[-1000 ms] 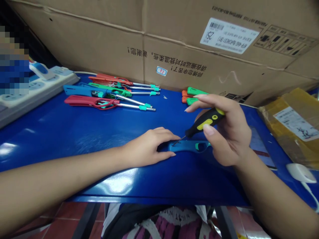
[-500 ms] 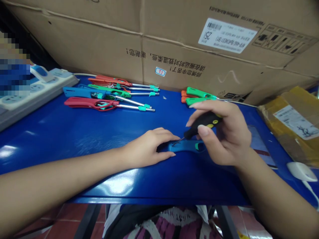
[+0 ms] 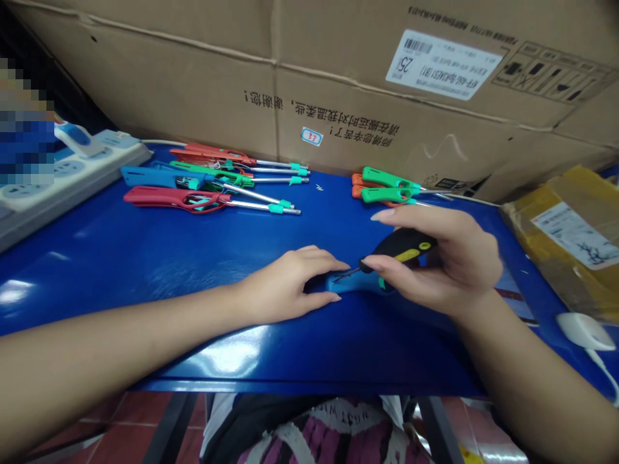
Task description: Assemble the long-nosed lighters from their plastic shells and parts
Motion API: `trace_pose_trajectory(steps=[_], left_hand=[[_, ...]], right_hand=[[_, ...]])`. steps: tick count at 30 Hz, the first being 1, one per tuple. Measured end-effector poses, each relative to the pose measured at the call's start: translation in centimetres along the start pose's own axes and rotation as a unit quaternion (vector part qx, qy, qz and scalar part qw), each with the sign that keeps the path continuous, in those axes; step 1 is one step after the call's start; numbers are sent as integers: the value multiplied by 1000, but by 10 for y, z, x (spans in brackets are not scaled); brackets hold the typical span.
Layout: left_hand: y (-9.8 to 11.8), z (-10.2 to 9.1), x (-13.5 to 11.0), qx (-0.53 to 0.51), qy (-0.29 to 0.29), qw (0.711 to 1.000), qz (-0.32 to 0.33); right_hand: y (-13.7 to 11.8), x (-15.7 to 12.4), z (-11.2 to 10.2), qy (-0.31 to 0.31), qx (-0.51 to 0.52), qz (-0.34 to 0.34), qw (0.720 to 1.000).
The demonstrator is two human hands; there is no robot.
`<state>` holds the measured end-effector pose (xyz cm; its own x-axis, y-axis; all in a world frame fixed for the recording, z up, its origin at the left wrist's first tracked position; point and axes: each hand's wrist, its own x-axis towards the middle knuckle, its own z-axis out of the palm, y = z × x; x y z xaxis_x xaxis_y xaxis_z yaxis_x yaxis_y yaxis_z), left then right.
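Note:
A blue long-neck lighter [image 3: 355, 282] lies flat on the blue table, its handle end between the thumb and fingers of my left hand [image 3: 294, 283]. In my right hand [image 3: 447, 258] is a screwdriver [image 3: 403, 248] with a black and yellow handle. Its thin shaft slants down to the left, and the tip touches the lighter's body near my left fingertips. The right fingers curve loosely about the handle, with the thumb against its front. My right hand hides the far end of the blue lighter.
Several lighters, among them a red one [image 3: 176, 198], lie at the back left. Green and orange lighters [image 3: 387, 177] are at the back right. A large cardboard box [image 3: 193, 84] stands behind. A power strip [image 3: 72, 167] is left; a taped package [image 3: 570, 219] and white device [image 3: 585, 330] are right.
My right hand has shifted slightly right, and its fingers have loosened and turned on the screwdriver handle. The screwdriver's tip stays on the blue lighter. My left hand has hardly moved.

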<state>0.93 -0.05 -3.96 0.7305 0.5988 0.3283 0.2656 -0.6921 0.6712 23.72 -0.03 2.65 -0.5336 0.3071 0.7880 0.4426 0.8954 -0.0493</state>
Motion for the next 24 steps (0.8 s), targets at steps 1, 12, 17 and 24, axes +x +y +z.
trace_pose_trajectory(steps=[1,12,17,24], left_hand=[[0,0,0,0,-1,1000,-1],[0,-1,0,-4,-2,1000,-1],[1,-1,0,-4,-1,1000,-5],[-1,0,0,-1,3,1000,5]], right_hand=[[0,-1,1,4,-16,-3,1000],[-3,0,3,22,28,23,999],[-7,1,1,-24,112,55,992],[-7,3,-2,7,-10,21,1000]])
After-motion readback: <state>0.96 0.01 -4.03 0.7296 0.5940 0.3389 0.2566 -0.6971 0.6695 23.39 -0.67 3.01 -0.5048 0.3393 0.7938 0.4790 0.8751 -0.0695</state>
